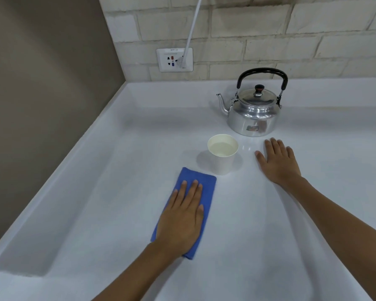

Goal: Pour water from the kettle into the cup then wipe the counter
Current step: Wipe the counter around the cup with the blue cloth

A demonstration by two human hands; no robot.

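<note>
Item 1, nearest: your left hand [182,216], fingers together and flat, palm pressed down on a folded blue cloth [201,183]. It grips nothing; it only bears on the cloth. The cloth lies on the white counter [96,203], its far corner just beside the cup.

Item 2, middle, right: your right hand [278,161], open, fingers slightly spread, resting flat on the counter, empty. It lies near the kettle's base and to the right of the cup, touching neither.

Item 3, middle: paper cup [223,155], upright, water visible inside.

Item 4, far right: metal kettle [253,114], upright on the counter, lid on, handle raised, spout to the left.

Item 5, farthest: wall socket [174,59] with a white cable [192,27] plugged in.

Step in hand, as judged: pouring looks done; you are at the wiping step.

Next move calls for: sliding the cloth under steady downward pressure, and steering its far corner clear of the cup, which looks light and easily tipped. Some glints on the counter between cup and kettle may be droplets; whether they are wet cannot be told.
</note>
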